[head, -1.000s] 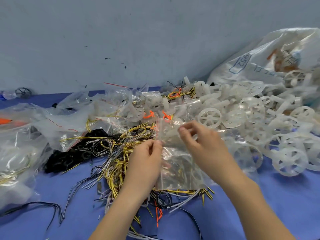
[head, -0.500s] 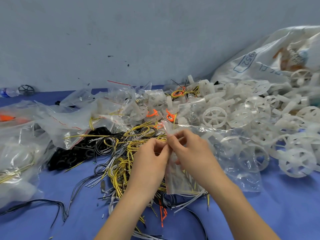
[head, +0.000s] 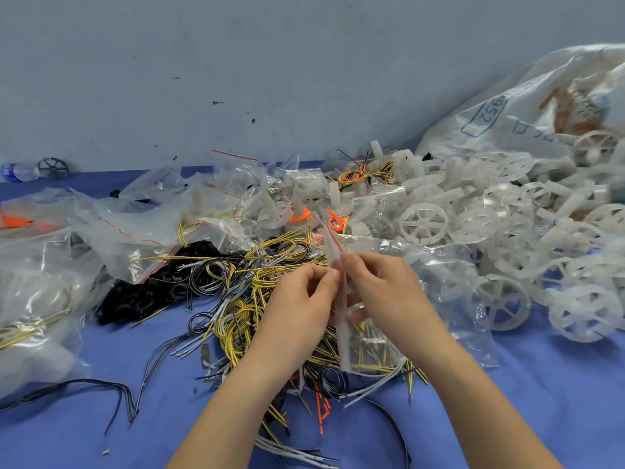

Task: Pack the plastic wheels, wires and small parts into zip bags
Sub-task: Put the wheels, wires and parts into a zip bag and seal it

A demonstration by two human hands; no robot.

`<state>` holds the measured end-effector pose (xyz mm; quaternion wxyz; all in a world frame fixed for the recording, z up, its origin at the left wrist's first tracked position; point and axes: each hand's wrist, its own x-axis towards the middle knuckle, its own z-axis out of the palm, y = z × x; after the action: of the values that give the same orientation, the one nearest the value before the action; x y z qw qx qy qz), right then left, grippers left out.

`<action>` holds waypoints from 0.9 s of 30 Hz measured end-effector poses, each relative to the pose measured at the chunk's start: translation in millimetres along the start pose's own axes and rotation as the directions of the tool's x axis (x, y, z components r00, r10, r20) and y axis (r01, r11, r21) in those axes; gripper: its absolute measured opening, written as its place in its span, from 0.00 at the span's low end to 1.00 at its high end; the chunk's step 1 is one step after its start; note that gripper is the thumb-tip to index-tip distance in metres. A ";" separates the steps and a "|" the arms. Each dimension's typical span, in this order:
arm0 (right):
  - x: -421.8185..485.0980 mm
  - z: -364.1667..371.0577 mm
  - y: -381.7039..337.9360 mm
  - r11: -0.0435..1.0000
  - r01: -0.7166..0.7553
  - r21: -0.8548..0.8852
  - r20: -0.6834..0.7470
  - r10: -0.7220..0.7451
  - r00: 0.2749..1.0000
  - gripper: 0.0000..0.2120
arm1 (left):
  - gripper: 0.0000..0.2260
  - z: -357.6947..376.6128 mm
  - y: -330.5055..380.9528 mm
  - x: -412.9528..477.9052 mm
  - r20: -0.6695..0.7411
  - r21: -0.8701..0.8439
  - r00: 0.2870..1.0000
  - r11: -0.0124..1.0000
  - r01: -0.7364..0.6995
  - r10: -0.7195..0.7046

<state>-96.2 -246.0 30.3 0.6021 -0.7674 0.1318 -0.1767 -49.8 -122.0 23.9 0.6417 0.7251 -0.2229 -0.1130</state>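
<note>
The bag (head: pixel 343 328) hangs edge-on just above the wires (head: pixel 236 319), squeezed between both hands. The left hand (head: pixel 301 299) and right hand (head: pixel 382 292) each pinch its top, fingertips nearly touching. Wheels (head: pixel 424 223) lie right of the wires.

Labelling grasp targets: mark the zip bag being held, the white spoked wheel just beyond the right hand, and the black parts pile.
zip bag (head: pixel 344 336), head view, lower half below the grip.
spoked wheel (head: pixel 423 222), head view, its hub.
black parts pile (head: pixel 145 296), head view, middle of the heap.
</note>
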 end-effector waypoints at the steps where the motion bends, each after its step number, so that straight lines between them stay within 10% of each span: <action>1: -0.1 0.0 0.2 1.000 -0.003 0.019 0.011 0.003 1.000 0.15 | 0.08 -0.1 -0.1 0.4 0.007 -0.044 1.000 0.999 0.026 -0.026; 27: -3.5 -9.3 -2.5 0.968 -0.083 0.238 0.150 0.048 0.988 0.14 | 0.07 1.5 0.4 -1.3 0.017 -0.085 0.999 0.996 -0.031 0.032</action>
<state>-103.4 -252.1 34.3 0.7053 -0.6934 0.0908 -0.1160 -51.7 -122.7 23.9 0.6714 0.6927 -0.2351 -0.1188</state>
